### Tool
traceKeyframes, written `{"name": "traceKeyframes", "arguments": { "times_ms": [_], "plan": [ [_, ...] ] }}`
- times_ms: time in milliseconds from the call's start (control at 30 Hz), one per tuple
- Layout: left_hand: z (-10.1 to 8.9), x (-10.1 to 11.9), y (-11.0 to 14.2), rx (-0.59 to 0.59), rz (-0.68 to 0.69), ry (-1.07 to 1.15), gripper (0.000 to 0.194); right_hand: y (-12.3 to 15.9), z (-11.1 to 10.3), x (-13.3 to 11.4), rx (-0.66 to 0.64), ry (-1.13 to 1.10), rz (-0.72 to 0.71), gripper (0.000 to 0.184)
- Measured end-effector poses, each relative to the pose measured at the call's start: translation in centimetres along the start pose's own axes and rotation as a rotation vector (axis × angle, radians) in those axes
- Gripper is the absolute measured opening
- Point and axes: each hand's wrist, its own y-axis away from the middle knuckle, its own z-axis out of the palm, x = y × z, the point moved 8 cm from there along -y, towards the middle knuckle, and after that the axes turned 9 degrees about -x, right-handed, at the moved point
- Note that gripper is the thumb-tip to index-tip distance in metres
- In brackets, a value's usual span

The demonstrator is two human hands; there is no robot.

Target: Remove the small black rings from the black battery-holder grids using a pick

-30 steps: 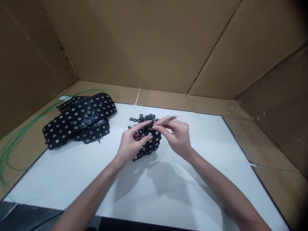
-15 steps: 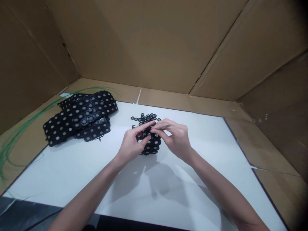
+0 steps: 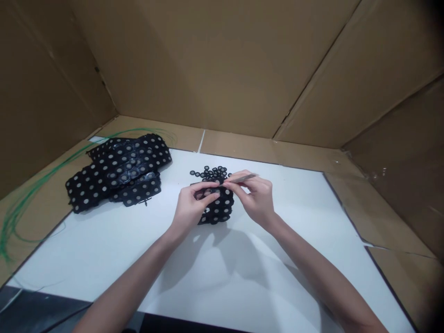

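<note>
The left hand (image 3: 190,203) has dipped its forefinger, grip pinching the dotted piece (image 3: 222,210); the right hand (image 3: 255,196) pinches a tool (image 3: 247,177) (tweezers, perhaps): delicate work, seemingly needing steadiness next.

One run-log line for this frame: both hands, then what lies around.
left hand: holds dotted black piece | right hand: pinches thin tool | around: small round pieces, dotted black pile, green strands

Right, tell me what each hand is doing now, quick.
Left hand: closed, pinching the black dotted piece.
Right hand: closed, holding a thin tool in its fingertips.
</note>
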Motion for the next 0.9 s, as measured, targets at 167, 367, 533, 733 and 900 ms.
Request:
{"name": "traceKeyframes", "arguments": {
  "times_ms": [167,367,533,733,900],
  "plan": [
    [0.3,0.3,-0.1,-0.054,0.023,0.011,0.024,0.0,0.0,-0.1,-0.002,-0.015,-0.01,0.009],
    [0.9,0.2,-0.2,-0.167,0.018,0.066,0.03,0.1,0.0,0.0,-0.007,-0.056,0.033,0.008],
    [1.3,0.0,-0.3,-0.234,0.028,0.137,0.033,0.1,-0.2,0.2,-0.009,-0.075,0.068,0.007],
    [1.1,-0.3,-0.5,-0.214,0.028,0.039,0.031,0.1,-0.1,0.5,-0.032,-0.077,0.11,0.008],
    [0.8,-0.5,-0.4,-0.148,-0.012,-0.002,0.033,0.2,0.0,0.1,-0.048,-0.068,0.119,0.008]
  ]
}}
